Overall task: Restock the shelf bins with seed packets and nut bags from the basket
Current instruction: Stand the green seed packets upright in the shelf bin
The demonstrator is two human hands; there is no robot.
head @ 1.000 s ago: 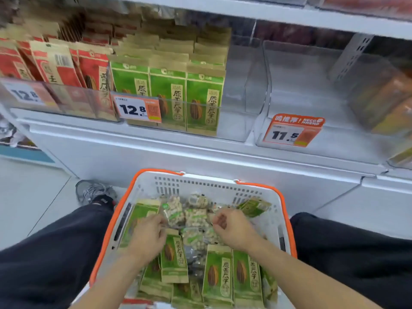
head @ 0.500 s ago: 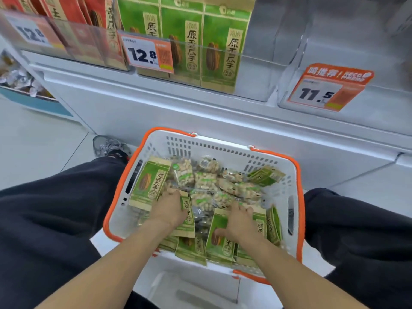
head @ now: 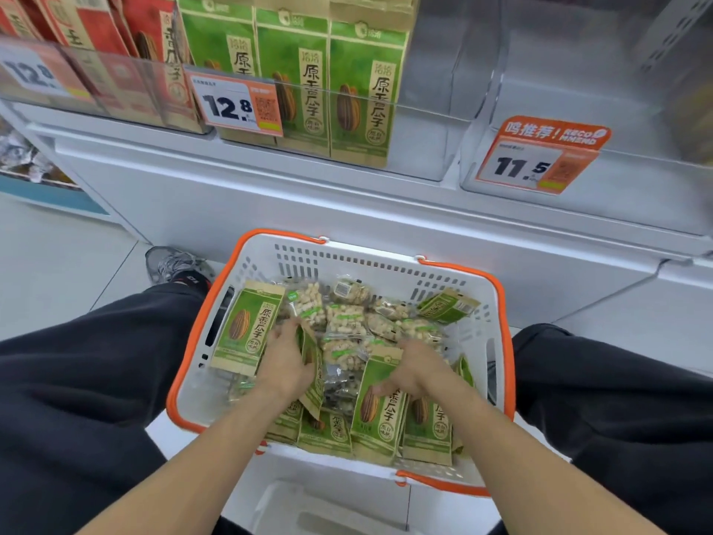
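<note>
Bright, even overhead store light with soft shadows; glare whitens the clear shelf bins [head: 443,121]. Wide-angle bending curves the edges, slightly soft throughout.

Your left hand [head: 285,364] grips a tilted green seed packet [head: 313,366] in the basket [head: 347,252] while your right hand [head: 418,370] holds another packet [head: 380,411] beside the nut bags [head: 345,318].

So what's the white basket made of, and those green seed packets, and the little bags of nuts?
The basket looks like hard, smooth white plastic: moulded slots, with an orange rim. The green seed packets seem to be matte brown paper, showing plain at the top and bottom edges, though they may be lined. The nut bags look like thin clear plastic film: shiny, crinkled, with the nuts visible inside.
</note>
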